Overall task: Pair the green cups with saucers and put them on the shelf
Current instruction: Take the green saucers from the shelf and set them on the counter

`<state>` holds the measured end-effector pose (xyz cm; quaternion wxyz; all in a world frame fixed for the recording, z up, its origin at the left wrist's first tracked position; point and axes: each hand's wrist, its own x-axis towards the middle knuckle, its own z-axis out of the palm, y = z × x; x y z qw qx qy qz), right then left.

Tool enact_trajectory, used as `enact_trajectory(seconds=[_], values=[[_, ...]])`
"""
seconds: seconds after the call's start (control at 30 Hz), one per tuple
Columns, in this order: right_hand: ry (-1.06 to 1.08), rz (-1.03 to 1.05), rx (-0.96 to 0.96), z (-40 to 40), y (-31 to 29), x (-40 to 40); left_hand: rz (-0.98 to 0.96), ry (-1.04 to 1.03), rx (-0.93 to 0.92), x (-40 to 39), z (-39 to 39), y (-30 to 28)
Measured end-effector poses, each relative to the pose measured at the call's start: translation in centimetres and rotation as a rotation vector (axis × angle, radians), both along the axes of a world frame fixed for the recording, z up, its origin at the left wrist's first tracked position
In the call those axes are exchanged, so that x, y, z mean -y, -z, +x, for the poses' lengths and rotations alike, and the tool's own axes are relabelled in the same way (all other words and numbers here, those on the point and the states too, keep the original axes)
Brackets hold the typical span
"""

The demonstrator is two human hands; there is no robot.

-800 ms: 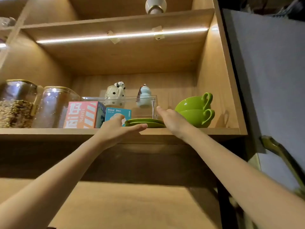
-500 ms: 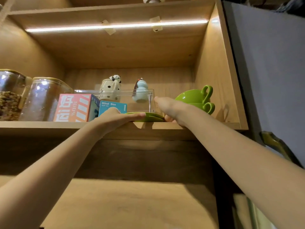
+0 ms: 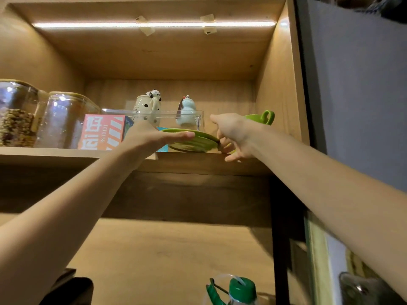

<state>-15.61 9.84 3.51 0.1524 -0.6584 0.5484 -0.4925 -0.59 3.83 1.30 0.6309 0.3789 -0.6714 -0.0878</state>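
Observation:
A green saucer (image 3: 198,142) sits tilted at the front edge of the wooden shelf (image 3: 66,154), its underside showing. My left hand (image 3: 149,137) holds its left side with a finger laid along the top. My right hand (image 3: 235,133) pinches its right rim. A sliver of a second green saucer (image 3: 230,149) shows under my right hand. Behind that hand stand the green cups (image 3: 262,117); only a rim and a handle are visible, near the cabinet's right wall.
Two glass jars (image 3: 19,115) (image 3: 66,119) and a pink box (image 3: 103,132) fill the shelf's left. A clear bin (image 3: 167,114) with two ceramic figures stands behind the saucer. A green-capped bottle (image 3: 240,289) stands below on the lower level.
The saucer has come forward to the shelf edge and tilted up in both hands. My right hand closed on its rim and now covers most of the cups.

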Motion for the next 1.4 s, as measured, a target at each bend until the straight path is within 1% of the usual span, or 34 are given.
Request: enact_trajectory(seconds=[0.07,0.17,0.23,0.27,0.37,0.47,0.63,0.73,0.8,0.87,1.0,1.07,1.17,1.3,1.4], values=[[-0.106,0.023,0.170,-0.1,0.2,-1.4,-0.003,0.049,-0.031,-1.3,0.1,-0.1],[-0.326,0.044,0.510,-0.2,0.7,-4.1,0.053,0.171,-0.118,-3.7,-0.1,0.7],[-0.424,0.052,0.689,-0.4,1.5,-5.6,0.032,0.228,-0.170,-5.4,-0.3,1.8],[-0.446,0.043,0.731,-0.7,1.9,-6.2,0.020,0.243,-0.192,-6.4,-0.4,2.6],[-0.409,-0.005,0.782,-1.5,3.9,-7.8,0.029,0.248,-0.219,-8.9,-0.4,5.4],[-0.418,0.014,0.908,-2.0,6.8,-9.3,0.039,0.292,-0.184,-11.1,0.1,8.9],[-0.342,0.135,0.974,-2.7,13.5,-10.5,0.055,0.195,-0.093,-13.7,0.4,15.5],[-0.337,0.221,0.947,-2.6,17.6,-10.9,0.090,0.196,-0.041,-14.6,0.6,20.2],[-0.333,0.274,0.953,-2.6,20.5,-11.3,0.101,0.202,-0.051,-14.7,0.9,23.5],[-0.322,0.340,1.004,-2.7,23.7,-11.5,0.137,0.204,-0.075,-15.1,1.3,27.0],[-0.295,0.451,1.026,-2.5,30.6,-11.9,0.272,0.179,-0.088,-16.0,2.3,33.9],[-0.254,0.479,1.016,-2.2,33.8,-12.5,0.343,0.138,-0.040,-16.7,2.9,37.0],[-0.189,0.525,0.985,-1.5,38.7,-13.1,0.388,0.106,0.097,-17.8,3.7,41.3],[-0.123,0.625,0.990,-0.5,45.2,-13.4,0.423,0.167,0.133,-19.3,4.5,46.5],[-0.073,0.719,0.985,0.1,49.8,-13.2,0.482,0.153,0.149,-19.7,5.2,50.5]])
